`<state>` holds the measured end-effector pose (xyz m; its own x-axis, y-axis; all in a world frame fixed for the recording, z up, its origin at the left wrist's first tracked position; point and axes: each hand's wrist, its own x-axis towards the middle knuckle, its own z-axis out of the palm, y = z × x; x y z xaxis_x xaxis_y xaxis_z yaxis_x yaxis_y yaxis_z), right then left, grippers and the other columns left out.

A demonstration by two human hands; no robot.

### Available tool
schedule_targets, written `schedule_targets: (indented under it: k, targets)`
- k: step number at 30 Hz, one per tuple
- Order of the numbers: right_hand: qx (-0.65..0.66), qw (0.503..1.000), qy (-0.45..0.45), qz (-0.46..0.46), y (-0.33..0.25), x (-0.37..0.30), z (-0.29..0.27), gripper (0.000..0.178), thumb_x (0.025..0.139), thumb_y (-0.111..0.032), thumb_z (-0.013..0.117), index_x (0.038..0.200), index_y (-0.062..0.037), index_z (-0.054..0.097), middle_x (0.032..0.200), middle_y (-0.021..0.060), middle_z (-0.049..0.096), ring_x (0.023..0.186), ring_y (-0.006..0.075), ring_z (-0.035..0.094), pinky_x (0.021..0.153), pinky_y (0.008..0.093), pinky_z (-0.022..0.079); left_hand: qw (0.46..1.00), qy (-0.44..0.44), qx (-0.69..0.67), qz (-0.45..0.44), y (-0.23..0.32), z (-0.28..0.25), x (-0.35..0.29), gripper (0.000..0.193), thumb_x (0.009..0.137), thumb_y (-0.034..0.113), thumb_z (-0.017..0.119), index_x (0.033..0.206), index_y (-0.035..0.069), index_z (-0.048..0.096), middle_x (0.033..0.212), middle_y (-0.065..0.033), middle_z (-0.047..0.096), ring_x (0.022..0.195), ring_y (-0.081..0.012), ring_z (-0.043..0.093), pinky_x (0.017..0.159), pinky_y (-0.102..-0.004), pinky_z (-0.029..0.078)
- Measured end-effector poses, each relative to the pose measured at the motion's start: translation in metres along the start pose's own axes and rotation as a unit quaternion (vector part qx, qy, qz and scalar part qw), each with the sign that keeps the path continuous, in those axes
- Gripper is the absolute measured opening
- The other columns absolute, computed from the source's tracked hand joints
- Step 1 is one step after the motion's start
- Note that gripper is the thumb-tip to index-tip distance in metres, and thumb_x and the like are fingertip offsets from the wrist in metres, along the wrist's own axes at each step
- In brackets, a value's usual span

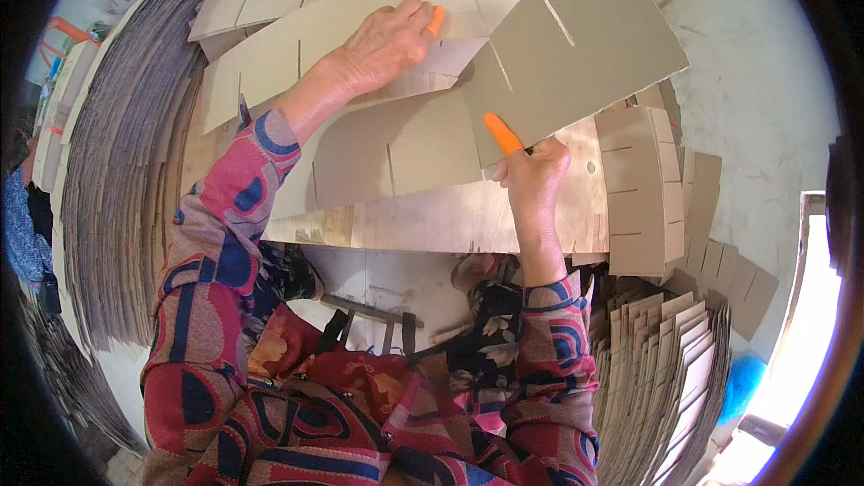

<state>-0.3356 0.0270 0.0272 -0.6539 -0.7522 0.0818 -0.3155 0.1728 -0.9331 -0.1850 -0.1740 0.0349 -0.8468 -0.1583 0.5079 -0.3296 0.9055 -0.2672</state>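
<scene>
A slotted cardboard sheet (585,45) tilts up over the wooden board, its grey-brown face toward me. My right hand (540,171) grips its lower edge, an orange finger cover (502,133) on the thumb pressing the face. Farther left, my left hand (387,45) is closed on a pale slotted cardboard strip (270,67), with another orange finger cover (436,20) at its fingertip. What lies beneath those curled fingers is hidden. A nearer slotted strip (351,157) runs left from the raised sheet.
Under the strips lies a wooden board (432,220). Tall cardboard stacks (126,153) rise at the left. Slotted pieces (634,189) hang at the board's right end, above upright bundles (661,369). A blue object (742,387) sits near the bright opening at the right.
</scene>
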Motion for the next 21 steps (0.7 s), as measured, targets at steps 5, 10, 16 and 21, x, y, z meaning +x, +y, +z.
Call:
schedule_targets:
  k: [5, 10, 16, 21]
  targets:
    - [-0.011, 1.000, -0.014, -0.026, 0.004, 0.005, -0.004, 0.015, 0.066, 0.013, 0.053, 0.073, 0.0070, 0.065, 0.048, 0.0093, 0.056, 0.040, 0.0137, 0.055, 0.038, 0.0282, 0.041, 0.997, 0.033, -0.041, 0.060, 0.017, -0.009, 0.002, 0.049, 0.069, 0.006, 0.060, 0.116, -0.008, 0.056, 0.107, -0.0124, 0.057, 0.091, -0.0208, 0.055, 0.070, -0.0286, 0.054]
    - [-0.036, 0.999, -0.010, -0.029, -0.002, 0.005, -0.011, 0.015, 0.074, 0.009, 0.057, 0.086, 0.0060, 0.065, 0.052, 0.0103, 0.058, 0.041, 0.0146, 0.056, 0.040, 0.0279, 0.042, 0.994, 0.048, -0.018, 0.101, 0.031, -0.018, -0.001, 0.048, 0.068, 0.009, 0.060, 0.113, -0.009, 0.058, 0.108, -0.0140, 0.058, 0.091, -0.0202, 0.056, 0.067, -0.0273, 0.054]
    - [-0.109, 0.983, 0.073, -0.128, -0.040, -0.003, -0.025, 0.010, 0.079, 0.005, 0.062, 0.089, 0.0033, 0.064, 0.058, 0.0107, 0.061, 0.044, 0.0134, 0.057, 0.042, 0.0292, 0.043, 0.989, 0.029, -0.014, 0.145, 0.055, -0.025, -0.002, 0.038, 0.067, 0.010, 0.060, 0.099, -0.009, 0.064, 0.104, -0.0157, 0.061, 0.091, -0.0207, 0.057, 0.060, -0.0278, 0.054]
    - [-0.133, 0.976, 0.102, -0.143, -0.016, 0.004, -0.026, 0.006, 0.078, 0.006, 0.063, 0.084, 0.0039, 0.064, 0.057, 0.0116, 0.060, 0.043, 0.0135, 0.056, 0.042, 0.0303, 0.041, 0.987, 0.035, -0.078, 0.138, 0.098, -0.035, -0.018, 0.041, 0.064, 0.013, 0.059, 0.096, -0.012, 0.062, 0.101, -0.0178, 0.061, 0.089, -0.0234, 0.054, 0.057, -0.0298, 0.050]
